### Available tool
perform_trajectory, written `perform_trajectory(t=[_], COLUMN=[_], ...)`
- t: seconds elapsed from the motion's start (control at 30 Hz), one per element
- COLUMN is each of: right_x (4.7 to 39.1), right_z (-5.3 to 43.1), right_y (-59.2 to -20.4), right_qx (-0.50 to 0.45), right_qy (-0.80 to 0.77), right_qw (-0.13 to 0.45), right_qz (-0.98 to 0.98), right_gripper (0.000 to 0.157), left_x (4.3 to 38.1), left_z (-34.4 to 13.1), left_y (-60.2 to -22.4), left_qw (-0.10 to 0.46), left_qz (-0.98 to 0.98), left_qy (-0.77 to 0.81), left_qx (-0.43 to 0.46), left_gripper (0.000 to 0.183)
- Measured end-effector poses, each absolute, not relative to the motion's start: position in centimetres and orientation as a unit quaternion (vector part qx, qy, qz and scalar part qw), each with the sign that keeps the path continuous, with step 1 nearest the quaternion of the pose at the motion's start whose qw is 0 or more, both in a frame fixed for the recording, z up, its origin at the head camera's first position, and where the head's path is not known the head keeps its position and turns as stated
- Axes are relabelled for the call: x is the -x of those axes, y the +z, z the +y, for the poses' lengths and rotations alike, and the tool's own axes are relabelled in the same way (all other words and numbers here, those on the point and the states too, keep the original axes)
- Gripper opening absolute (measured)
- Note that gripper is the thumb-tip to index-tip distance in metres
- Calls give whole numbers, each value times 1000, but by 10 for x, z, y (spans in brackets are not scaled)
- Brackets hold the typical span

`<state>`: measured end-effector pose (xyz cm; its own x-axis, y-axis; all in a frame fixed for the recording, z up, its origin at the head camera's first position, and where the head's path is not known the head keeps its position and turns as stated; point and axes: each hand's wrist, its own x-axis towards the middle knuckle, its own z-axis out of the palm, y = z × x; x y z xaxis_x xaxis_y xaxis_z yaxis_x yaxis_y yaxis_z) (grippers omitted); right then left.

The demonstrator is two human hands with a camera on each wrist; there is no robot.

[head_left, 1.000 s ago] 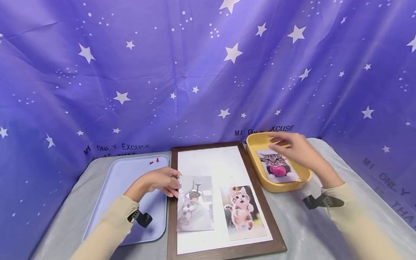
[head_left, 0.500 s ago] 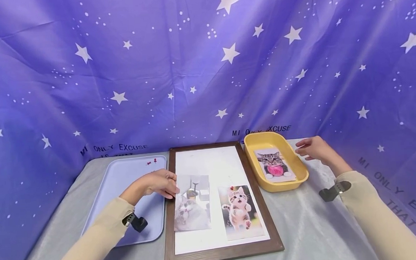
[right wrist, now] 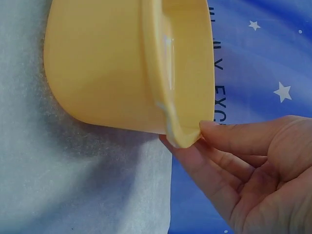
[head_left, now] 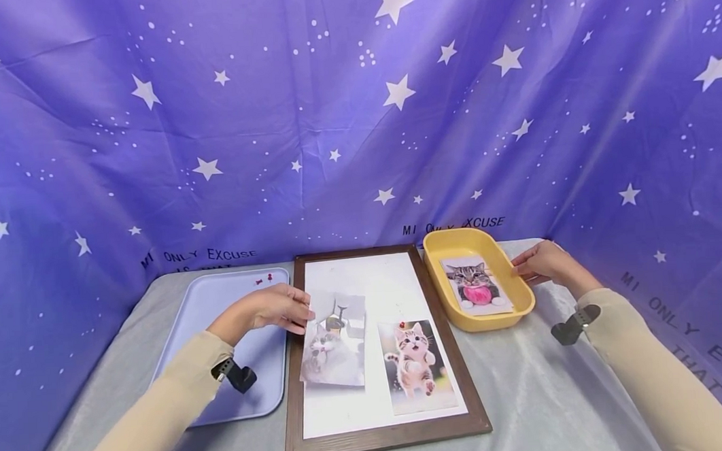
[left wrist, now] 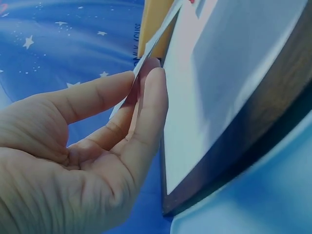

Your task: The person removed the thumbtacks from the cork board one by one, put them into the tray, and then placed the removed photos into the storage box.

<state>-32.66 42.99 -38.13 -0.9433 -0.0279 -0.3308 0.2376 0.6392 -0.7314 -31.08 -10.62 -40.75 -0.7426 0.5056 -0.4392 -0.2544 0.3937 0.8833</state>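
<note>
In the head view, my left hand [head_left: 272, 308] pinches the left edge of a photo of a white-grey cat [head_left: 331, 356]. The left wrist view shows that edge between thumb and fingers, the photo raised at an angle over a brown-framed white board [head_left: 366, 273]. Lower right on the board lies a kitten photo [head_left: 419, 379] with a red pushpin [head_left: 401, 325] at its top. My right hand [head_left: 545, 263] grips the right rim of a yellow plastic bin [right wrist: 102, 58], thumb inside and fingers beneath the lip. A photo of a tabby with a pink ball [head_left: 477, 294] lies in the bin.
Left of the board, partly under my left arm, lies a pale blue tray [head_left: 262, 394] with red pushpins [head_left: 270, 277] near its far corner. A grey cloth [head_left: 529, 394] covers the table. A purple starry curtain [head_left: 270, 121] hangs behind and at both sides.
My right hand has moved from above the bin to its right side and taken hold of the rim. My left hand has lifted the white-grey cat photo slightly off the board.
</note>
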Motion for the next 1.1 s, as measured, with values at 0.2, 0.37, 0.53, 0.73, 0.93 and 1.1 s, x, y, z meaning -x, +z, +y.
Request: perform_trajectory(t=[0.2,0.37,0.53,0.73,0.93,1.1], right_x=[329,332,333,331,330,331], right_z=[433,436,436,434,433,432], right_y=[-384,-387,-387,-387,-386,-386], right_qx=[-73,-78,-77,-83,-79,-88], right_qy=[-441,-445,-436,-444,-444,-434], right_qw=[162,165,164,164,164,160], right_qz=[880,877,881,877,877,882], right_gripper=[43,41,41,42,42,42], left_x=[316,324,330,336,344,352], left_z=[-100,-90,-73,-45,-17,1], left_y=[-396,-383,-369,-356,-353,-356], left_qw=[339,318,299,300,310,314], left_qz=[759,764,762,758,739,719], left_qy=[550,554,566,571,593,614], left_qx=[-86,-90,-95,-99,-82,-86], left_gripper=[23,22,17,23,19,9])
